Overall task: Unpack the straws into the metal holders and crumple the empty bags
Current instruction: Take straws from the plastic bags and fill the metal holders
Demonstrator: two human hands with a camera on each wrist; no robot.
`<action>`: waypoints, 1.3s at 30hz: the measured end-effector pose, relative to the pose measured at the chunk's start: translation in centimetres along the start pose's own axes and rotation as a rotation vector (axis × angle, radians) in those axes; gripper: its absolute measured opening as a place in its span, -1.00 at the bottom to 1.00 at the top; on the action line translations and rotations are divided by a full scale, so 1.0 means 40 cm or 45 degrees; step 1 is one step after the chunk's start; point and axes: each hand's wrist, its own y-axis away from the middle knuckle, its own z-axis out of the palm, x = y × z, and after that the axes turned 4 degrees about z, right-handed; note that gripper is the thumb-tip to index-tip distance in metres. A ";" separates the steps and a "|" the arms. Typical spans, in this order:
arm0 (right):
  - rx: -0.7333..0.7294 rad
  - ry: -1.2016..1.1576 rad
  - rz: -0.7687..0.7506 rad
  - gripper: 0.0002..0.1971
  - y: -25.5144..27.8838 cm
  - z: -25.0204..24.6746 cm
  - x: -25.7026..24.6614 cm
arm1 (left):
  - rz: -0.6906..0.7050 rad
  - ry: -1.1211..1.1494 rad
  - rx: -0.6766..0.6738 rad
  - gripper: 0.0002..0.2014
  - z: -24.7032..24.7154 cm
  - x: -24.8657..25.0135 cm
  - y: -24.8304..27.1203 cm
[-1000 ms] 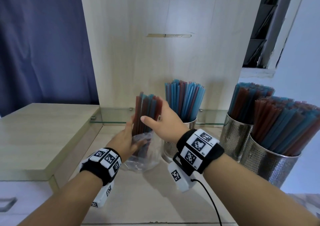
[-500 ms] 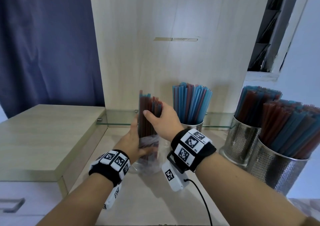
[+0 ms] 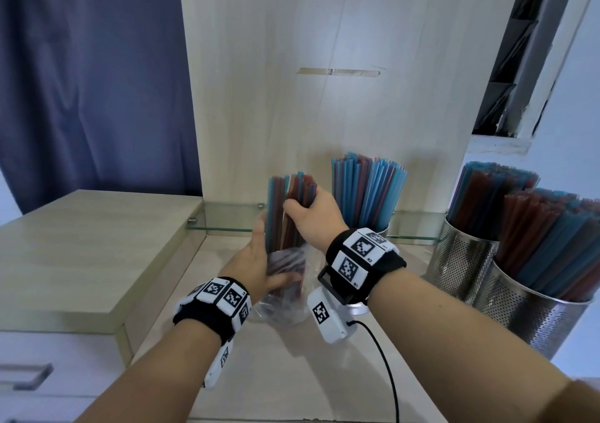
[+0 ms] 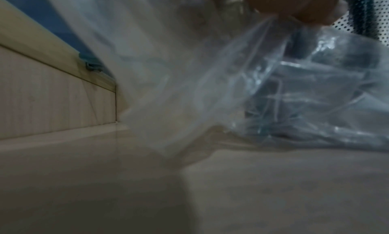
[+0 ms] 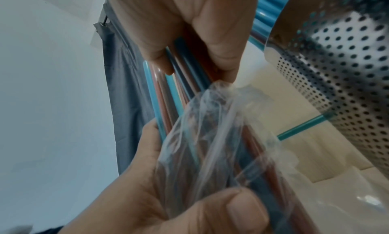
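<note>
While the left hand [image 3: 256, 270] grips the crinkled clear plastic bag [image 3: 285, 305] on the pale wooden counter [image 3: 292, 374], the right hand [image 3: 311, 218] clasps the upright bundle of blue and red straws [image 3: 285, 214], beside a perforated metal holder [image 5: 336, 71].

Bare tabletop [image 3: 292, 374] open in front of both wrists. Raised side cabinet [image 3: 81, 253] walls the left. Glass shelf [image 3: 227, 218] and upright panel [image 3: 324, 114] block behind. Three filled metal holders [image 3: 532, 318] crowd the right.
</note>
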 end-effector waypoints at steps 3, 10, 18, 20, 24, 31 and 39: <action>0.068 -0.052 0.004 -0.92 -0.006 0.002 -0.003 | -0.024 0.003 0.000 0.25 0.003 -0.010 -0.005; -0.003 -0.164 0.011 -0.97 -0.009 0.003 -0.026 | -0.022 0.051 0.011 0.24 0.000 -0.008 -0.004; -0.118 -0.149 0.071 -0.88 0.004 0.005 0.001 | 0.011 0.041 0.017 0.18 0.005 -0.011 -0.001; -0.135 -0.146 0.053 -0.86 0.007 0.005 0.004 | 0.007 0.038 0.017 0.18 0.005 -0.012 -0.002; -0.040 -0.121 0.033 -0.86 -0.003 0.009 0.005 | 0.008 0.053 0.023 0.17 0.008 -0.018 -0.006; 0.057 -0.178 0.006 -0.83 -0.014 -0.001 -0.006 | 0.007 0.035 0.027 0.18 0.011 -0.024 -0.011; 0.093 -0.200 -0.022 -0.85 -0.020 -0.005 -0.010 | 0.005 0.018 0.031 0.18 0.014 -0.030 -0.012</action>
